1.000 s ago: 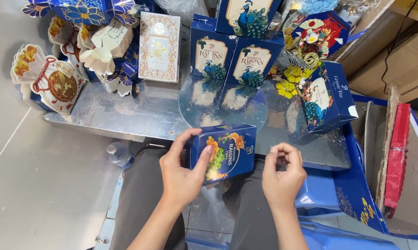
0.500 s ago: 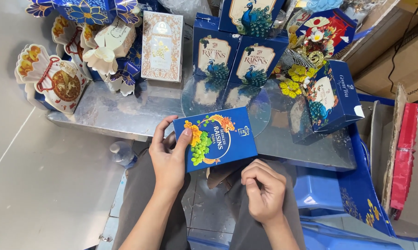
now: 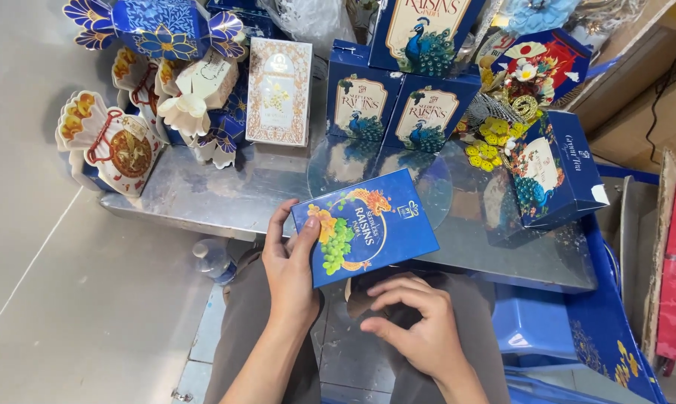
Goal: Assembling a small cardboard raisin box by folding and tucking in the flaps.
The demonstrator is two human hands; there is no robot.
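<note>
Keep your left hand (image 3: 293, 273) pinching the blue box (image 3: 364, 226) by its edge; your right hand (image 3: 420, 329), curled and empty, should support underneath.

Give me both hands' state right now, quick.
Left hand: shut on the blue box, gripping its left edge.
Right hand: fingers curled below the box; any grasp cannot be told.

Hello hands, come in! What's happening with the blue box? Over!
Left hand grips blue grape box by its left edge. Right hand curled beneath it, empty. Peacock boxes stand beyond, apart.
</note>
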